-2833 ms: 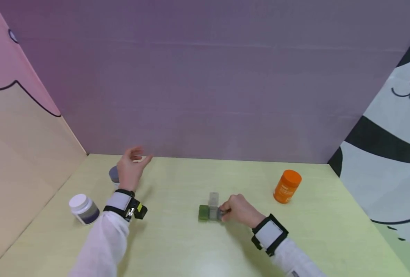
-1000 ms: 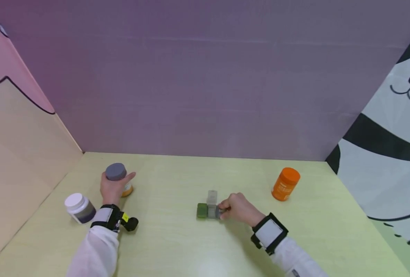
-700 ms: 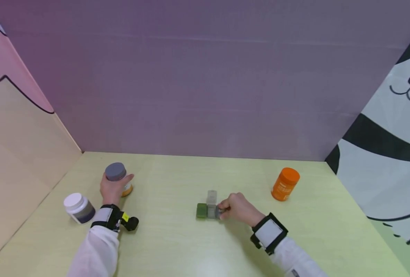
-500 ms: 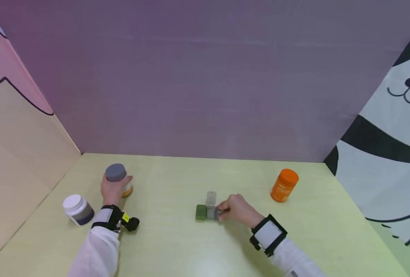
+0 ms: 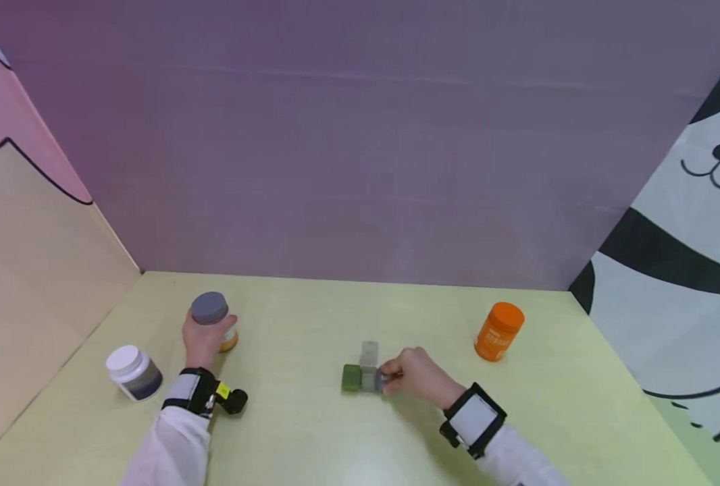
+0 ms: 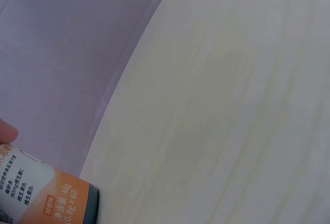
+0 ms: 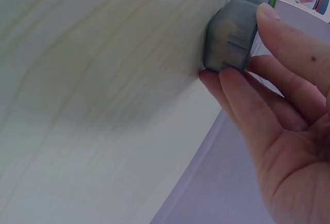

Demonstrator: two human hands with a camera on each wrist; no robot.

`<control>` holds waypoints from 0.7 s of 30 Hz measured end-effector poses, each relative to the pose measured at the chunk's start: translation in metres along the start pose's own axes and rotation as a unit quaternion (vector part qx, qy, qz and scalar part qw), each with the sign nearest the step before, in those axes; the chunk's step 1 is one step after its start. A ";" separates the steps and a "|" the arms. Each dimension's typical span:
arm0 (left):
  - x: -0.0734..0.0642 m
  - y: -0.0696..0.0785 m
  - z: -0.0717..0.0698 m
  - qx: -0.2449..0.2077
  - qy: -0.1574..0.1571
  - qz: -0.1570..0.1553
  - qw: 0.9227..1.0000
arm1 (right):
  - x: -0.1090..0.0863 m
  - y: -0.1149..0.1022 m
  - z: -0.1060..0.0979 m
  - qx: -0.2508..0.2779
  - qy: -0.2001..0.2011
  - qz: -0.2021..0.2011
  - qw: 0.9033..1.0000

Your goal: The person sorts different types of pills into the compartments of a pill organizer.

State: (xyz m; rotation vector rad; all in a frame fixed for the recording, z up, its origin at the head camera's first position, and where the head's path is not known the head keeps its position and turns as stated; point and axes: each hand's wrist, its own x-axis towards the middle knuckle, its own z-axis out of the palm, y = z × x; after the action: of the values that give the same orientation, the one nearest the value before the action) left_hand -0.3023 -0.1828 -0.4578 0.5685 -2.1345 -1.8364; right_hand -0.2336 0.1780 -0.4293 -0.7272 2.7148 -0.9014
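On the left, my left hand [image 5: 203,343] grips a supplement bottle [image 5: 209,308] with a grey cap and an orange and white label. The left wrist view shows this bottle [image 6: 49,195] at its lower left corner, with one fingertip on it. Whether its base touches the table cannot be told. My right hand [image 5: 425,379] pinches the grey-blue end of a small pill box [image 5: 369,380] between thumb and fingers. Its green compartment [image 5: 351,378] is at the left, and a clear lid [image 5: 369,352] is flipped back from the middle one. Something pale shows blurred inside the grey end [image 7: 232,33].
A white bottle [image 5: 134,372] with a dark label stands left of my left forearm. At the right rear is an orange bottle [image 5: 499,331]. A purple panel [image 5: 360,148] rises behind the pale table [image 5: 299,432], with printed panels on both sides.
My left hand came down from beside the grey-capped bottle and took hold of it. Just now the bottle has shifted slightly to the right. The right hand keeps its hold on the pill box.
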 end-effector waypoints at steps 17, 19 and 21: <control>-0.048 0.045 0.021 0.007 -0.141 0.032 0.989 | -0.006 0.006 -0.011 -0.012 0.010 -0.005 1.000; -0.062 0.051 0.027 0.011 -0.176 0.054 0.983 | -0.008 0.005 -0.016 -0.007 0.021 0.002 1.000; -0.078 0.057 0.033 0.010 -0.206 0.074 0.976 | -0.010 0.003 -0.022 -0.002 0.036 0.002 0.999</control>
State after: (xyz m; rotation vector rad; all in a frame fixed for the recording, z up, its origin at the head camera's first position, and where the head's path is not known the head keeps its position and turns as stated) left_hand -0.2552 -0.1110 -0.4033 0.0224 -2.3740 -1.9835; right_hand -0.2335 0.1968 -0.4133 -0.7017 2.7806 -0.9382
